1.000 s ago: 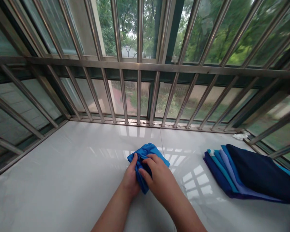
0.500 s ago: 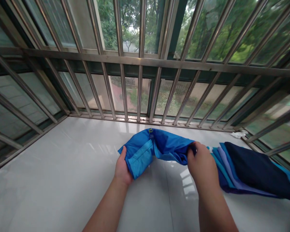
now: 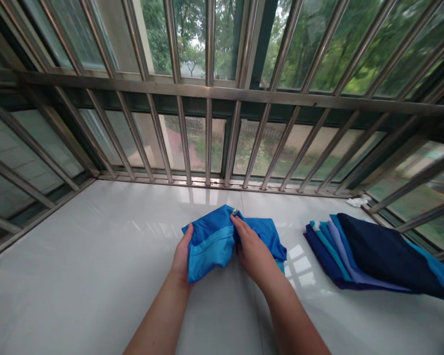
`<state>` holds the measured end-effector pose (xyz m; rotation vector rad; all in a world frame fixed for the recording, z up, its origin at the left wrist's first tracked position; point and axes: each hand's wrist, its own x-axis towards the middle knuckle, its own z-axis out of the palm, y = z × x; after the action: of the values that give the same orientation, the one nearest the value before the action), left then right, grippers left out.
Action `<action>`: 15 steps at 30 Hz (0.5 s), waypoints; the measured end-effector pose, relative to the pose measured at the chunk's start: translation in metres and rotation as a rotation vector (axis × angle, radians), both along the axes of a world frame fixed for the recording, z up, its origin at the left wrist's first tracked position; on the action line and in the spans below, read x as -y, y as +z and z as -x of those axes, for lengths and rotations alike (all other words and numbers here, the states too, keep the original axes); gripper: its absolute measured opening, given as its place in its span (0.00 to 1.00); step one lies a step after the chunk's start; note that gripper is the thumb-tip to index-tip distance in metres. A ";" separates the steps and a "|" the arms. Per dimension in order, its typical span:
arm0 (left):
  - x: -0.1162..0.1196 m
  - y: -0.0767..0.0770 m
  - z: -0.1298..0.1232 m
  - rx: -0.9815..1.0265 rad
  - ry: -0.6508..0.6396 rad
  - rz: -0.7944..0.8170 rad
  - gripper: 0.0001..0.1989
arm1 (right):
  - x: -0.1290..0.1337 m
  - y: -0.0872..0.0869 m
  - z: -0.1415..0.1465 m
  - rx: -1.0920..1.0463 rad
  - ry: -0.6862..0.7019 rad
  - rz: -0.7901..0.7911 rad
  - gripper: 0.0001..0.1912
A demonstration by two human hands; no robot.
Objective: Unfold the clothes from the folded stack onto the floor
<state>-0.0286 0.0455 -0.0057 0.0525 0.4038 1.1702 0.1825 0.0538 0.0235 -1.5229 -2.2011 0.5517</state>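
Metal bars [image 3: 222, 92] stand across the window, with trees and a wall showing beyond the glass. Below them spreads a shiny white ledge [image 3: 107, 276], the surface for this work, with window light reflected on it. On its right side lies a pile of folded cloths [image 3: 385, 256] in dark blue, teal, lilac and brighter blue, 1 near-black piece on top, their edges not quite lined up.

The blue cloth [image 3: 209, 244] is near the middle of the ledge, in front of the person and apart from the pile. It bends at its centre: 1 half reaches to the left hand, the other runs out to the right, past the right hand.

The right hand [image 3: 254, 249] has its fingertips on the cloth at that bend; its thumb is hidden, so I cannot tell whether it pinches or only presses. The left hand [image 3: 181, 254] grips the left end, thumb on top.

The step in hand looks like handling the cloth at its middle bend. In my judgement, the next move calls for a firm left grip and careful right fingers, as the right half looks loose.

Smaller are a crumpled white scrap [image 3: 358, 201] in the far right corner and a yellow mark [image 3: 234, 212] by the right fingertips.
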 end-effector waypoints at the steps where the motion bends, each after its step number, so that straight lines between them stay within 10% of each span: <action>1: 0.001 0.001 0.000 0.006 0.000 -0.006 0.32 | -0.001 -0.003 0.000 0.002 0.012 0.001 0.45; 10: -0.010 0.016 0.005 -0.109 0.501 0.180 0.25 | -0.007 0.027 -0.019 0.007 -0.125 -0.082 0.17; 15: -0.008 0.002 -0.011 -0.102 0.247 0.020 0.11 | 0.026 0.064 0.009 -0.177 -0.150 -0.326 0.14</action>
<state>-0.0174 0.0539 -0.0039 0.0463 0.5228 1.4105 0.1734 0.0282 0.0870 -1.3932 -1.9143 0.2532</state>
